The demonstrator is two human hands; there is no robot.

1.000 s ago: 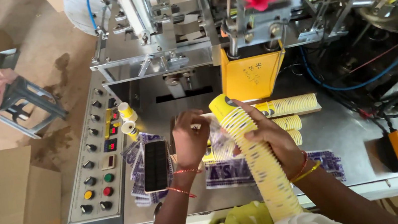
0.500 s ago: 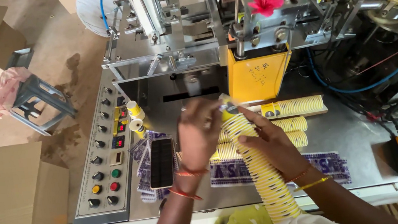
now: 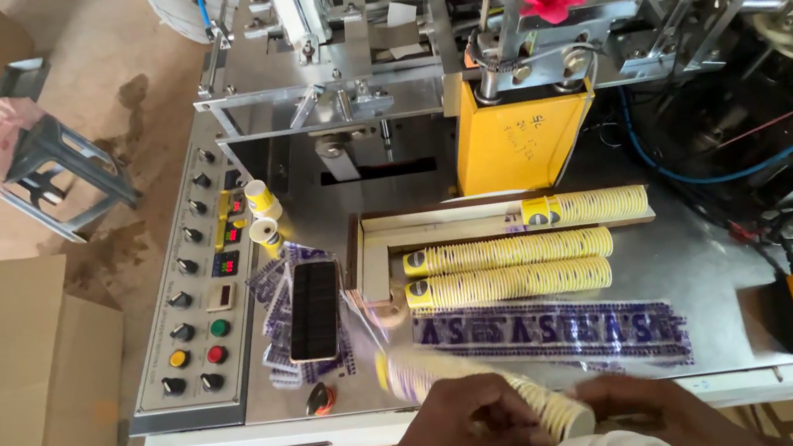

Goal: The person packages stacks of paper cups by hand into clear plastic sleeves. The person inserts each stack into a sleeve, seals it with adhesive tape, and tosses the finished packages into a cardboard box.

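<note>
Nested stack of yellow paper cups (image 3: 482,389) lies on its side, blurred, low at the near edge of the steel desk (image 3: 705,276). Left hand (image 3: 463,437): fingers curled over the stack's near end, gripping it. Right hand (image 3: 656,408): just right of that end; fingers mostly out of view, cannot tell whether clenched or released. The stack's far end points up-left from the fingers. Beyond the fingers: clear printed sleeves (image 3: 551,330), then two cup rows (image 3: 508,268), a third in a wooden tray (image 3: 375,251). Left of fingers: dark phone (image 3: 313,310), control panel (image 3: 194,298).
</note>
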